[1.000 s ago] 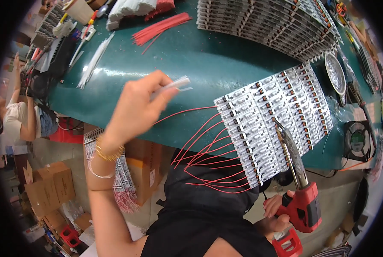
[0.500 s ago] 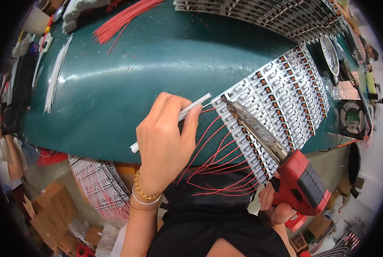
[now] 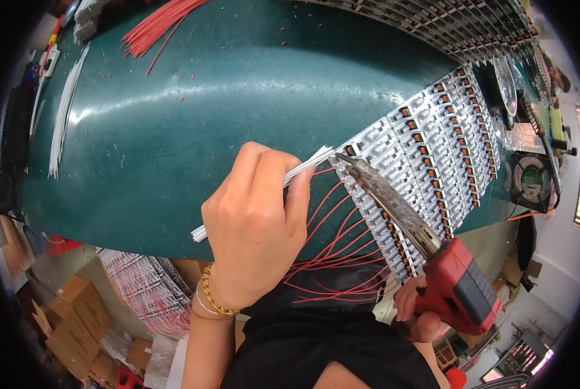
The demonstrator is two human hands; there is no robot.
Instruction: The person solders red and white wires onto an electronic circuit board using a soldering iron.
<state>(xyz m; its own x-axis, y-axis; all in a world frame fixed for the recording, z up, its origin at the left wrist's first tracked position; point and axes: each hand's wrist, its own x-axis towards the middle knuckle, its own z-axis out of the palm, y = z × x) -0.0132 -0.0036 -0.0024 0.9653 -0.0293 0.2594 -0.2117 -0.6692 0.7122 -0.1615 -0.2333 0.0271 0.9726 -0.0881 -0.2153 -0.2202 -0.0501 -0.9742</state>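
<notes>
Left grip [image 3: 254, 223] pinches white wires [image 3: 311, 163] over worktop [image 3: 147, 149]; long axis slants, tips pointing forward-right, beside panel [image 3: 423, 162] corner. Right grip [image 3: 417, 310] wrapped around soldering iron [image 3: 419, 229], tip pointing forward-left.

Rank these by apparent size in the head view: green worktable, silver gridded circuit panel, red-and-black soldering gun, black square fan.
1. Green worktable
2. Silver gridded circuit panel
3. Red-and-black soldering gun
4. Black square fan
The gaps are plain, though nearness may enlarge the gun.
</notes>
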